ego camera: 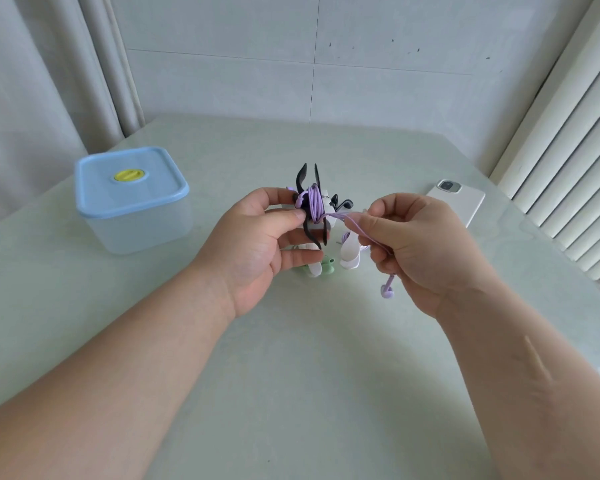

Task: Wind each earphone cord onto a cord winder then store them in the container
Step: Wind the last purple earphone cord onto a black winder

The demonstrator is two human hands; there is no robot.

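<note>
My left hand (pixel 253 244) pinches a black cord winder (pixel 309 202) above the table, thumb on its near side. Several turns of a purple earphone cord (pixel 315 205) wrap its middle. My right hand (pixel 420 247) pinches the free stretch of that cord just right of the winder. A purple earbud (pixel 387 288) dangles below my right hand. On the table behind my hands lie a white winder (pixel 349 252), a green winder (pixel 328 266) and black earphones (pixel 342 202), partly hidden. The container (pixel 132 200), clear with a blue lid and yellow knob, stands closed at the left.
A white phone (pixel 459 204) lies face down at the right back of the pale green table (pixel 309 358). Curtains hang behind the table at the left, and a white radiator runs along the right wall.
</note>
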